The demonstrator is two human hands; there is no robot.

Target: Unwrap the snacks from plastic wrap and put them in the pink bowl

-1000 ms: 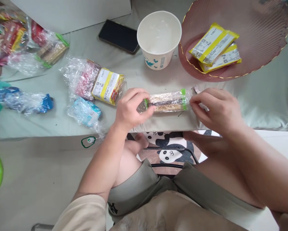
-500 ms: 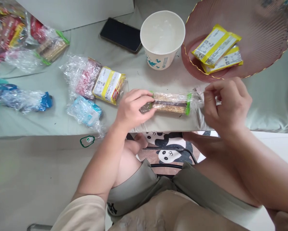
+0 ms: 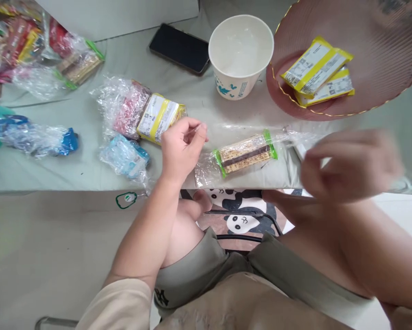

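Note:
A packet of crackers with green ends lies tilted on the cloth, inside a loose clear plastic bag. My left hand is at the bag's left side, its thumb and fingers pinched together at the plastic's edge. At the far right end of the plastic is my right hand, smeared by motion, so its fingers cannot be made out. Close behind my left hand lies a yellow-and-white snack packet.
Behind the crackers stand a white paper bucket and a pink gold-rimmed bowl holding yellow packets. A phone lies beside the bucket. To the left are a light-blue packet, a blue packet and piled wrapped snacks.
My left hand has let go of the cracker packet and lifted to the left. The packet has turned slightly, and my right hand has moved right.

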